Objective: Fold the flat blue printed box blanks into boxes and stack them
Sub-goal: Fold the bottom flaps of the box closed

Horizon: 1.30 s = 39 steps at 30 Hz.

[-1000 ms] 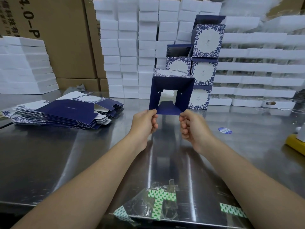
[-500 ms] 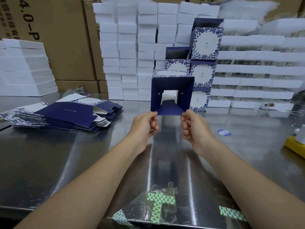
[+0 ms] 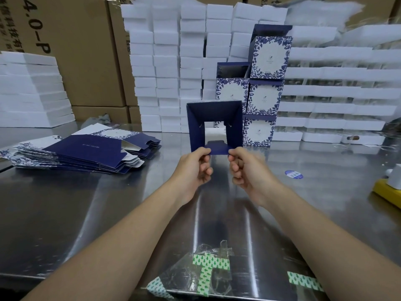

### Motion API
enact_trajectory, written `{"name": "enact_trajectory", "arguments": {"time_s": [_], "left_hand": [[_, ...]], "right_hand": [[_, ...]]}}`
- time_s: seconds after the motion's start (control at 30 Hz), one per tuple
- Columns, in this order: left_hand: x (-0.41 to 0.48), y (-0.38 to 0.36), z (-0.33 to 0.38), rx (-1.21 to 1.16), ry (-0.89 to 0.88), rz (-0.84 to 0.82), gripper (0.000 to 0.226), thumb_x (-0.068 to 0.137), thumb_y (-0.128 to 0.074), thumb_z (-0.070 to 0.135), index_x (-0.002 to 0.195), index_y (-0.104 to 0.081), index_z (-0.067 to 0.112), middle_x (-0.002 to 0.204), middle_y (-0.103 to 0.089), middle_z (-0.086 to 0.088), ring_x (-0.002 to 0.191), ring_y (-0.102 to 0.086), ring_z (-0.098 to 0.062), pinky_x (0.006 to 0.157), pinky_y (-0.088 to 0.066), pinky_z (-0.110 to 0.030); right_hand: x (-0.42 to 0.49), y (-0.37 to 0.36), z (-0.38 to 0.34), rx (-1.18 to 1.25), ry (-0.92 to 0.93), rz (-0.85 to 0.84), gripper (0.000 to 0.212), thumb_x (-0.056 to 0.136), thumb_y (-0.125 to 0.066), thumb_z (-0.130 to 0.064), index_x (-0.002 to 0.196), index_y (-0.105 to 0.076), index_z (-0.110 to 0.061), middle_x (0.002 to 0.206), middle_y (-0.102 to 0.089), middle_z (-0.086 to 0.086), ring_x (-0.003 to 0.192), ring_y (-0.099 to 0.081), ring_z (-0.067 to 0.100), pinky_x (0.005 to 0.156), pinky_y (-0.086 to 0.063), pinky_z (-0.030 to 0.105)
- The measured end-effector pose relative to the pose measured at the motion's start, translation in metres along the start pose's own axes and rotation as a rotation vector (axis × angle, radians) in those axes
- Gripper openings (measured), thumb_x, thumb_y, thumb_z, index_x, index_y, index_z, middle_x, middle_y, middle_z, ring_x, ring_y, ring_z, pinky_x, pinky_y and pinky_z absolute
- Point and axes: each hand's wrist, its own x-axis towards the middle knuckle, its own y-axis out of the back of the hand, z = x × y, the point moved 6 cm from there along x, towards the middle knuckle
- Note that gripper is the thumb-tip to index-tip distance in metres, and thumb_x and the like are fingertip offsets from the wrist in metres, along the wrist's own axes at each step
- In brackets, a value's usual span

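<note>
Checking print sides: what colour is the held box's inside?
Plain dark navy blue inside the box; the head view shows it.

Bare left hand, bare right hand.

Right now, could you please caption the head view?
Left hand and right hand pinch an opened blue box; flat blanks lie left.

Both bare forearms reach forward from the lower corners of the view and converge toward the middle. The left hand pinches the lower left edge of the opened box between thumb and curled fingers. The right hand pinches the lower right edge likewise. The two hands sit level, close together, fingers curled inward toward each other.
</note>
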Motion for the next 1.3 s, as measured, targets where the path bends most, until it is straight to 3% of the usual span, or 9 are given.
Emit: {"name": "enact_trajectory", "arguments": {"time_s": [0.3, 0.67, 0.83, 1.07, 1.3], "left_hand": [[-0.002, -0.004, -0.007, -0.024, 0.003, 0.001, 0.035, 0.101, -0.059, 0.025, 0.067, -0.052, 0.019, 0.054, -0.038, 0.002, 0.051, -0.047, -0.014, 0.06, -0.044, -0.026], [0.034, -0.021, -0.012, 0.013, 0.032, 0.012, 0.036, 0.098, -0.059, 0.02, 0.064, -0.05, 0.018, 0.053, -0.038, 0.0, 0.05, -0.045, -0.016, 0.056, -0.042, -0.028], [0.046, -0.023, -0.015, -0.043, 0.001, -0.045, 0.037, 0.099, -0.058, 0.02, 0.063, -0.05, 0.017, 0.052, -0.039, -0.001, 0.049, -0.044, -0.016, 0.061, -0.043, -0.03], [0.048, -0.021, -0.019, -0.114, 0.015, -0.05, 0.046, 0.098, -0.053, 0.025, 0.054, -0.044, 0.022, 0.052, -0.03, 0.0, 0.049, -0.038, -0.016, 0.059, -0.04, -0.031], [0.042, -0.018, -0.021, -0.143, 0.019, -0.035, 0.045, 0.098, -0.051, 0.02, 0.054, -0.04, 0.022, 0.05, -0.028, 0.003, 0.045, -0.035, -0.015, 0.052, -0.037, -0.027]], "right_hand": [[0.001, -0.003, 0.012, 0.03, -0.045, -0.028, 0.028, 0.098, -0.061, -0.025, 0.071, -0.059, -0.018, 0.053, -0.045, -0.005, 0.043, -0.034, 0.009, 0.044, -0.021, 0.022], [0.041, -0.002, 0.019, 0.128, -0.014, 0.149, 0.032, 0.092, -0.056, -0.014, 0.06, -0.05, -0.015, 0.049, -0.036, -0.001, 0.041, -0.027, 0.013, 0.041, -0.02, 0.025], [0.058, -0.004, 0.022, 0.152, -0.054, 0.051, 0.034, 0.092, -0.06, -0.021, 0.06, -0.055, -0.015, 0.049, -0.041, 0.0, 0.038, -0.036, 0.011, 0.04, -0.027, 0.022], [0.058, -0.005, 0.023, 0.17, -0.046, -0.042, 0.035, 0.093, -0.056, -0.024, 0.06, -0.047, -0.015, 0.047, -0.03, 0.001, 0.042, -0.022, 0.014, 0.051, -0.014, 0.031], [0.051, -0.008, 0.021, 0.171, -0.051, -0.124, 0.04, 0.091, -0.051, -0.021, 0.052, -0.043, -0.018, 0.041, -0.022, -0.002, 0.037, -0.018, 0.012, 0.051, -0.012, 0.032]]}}
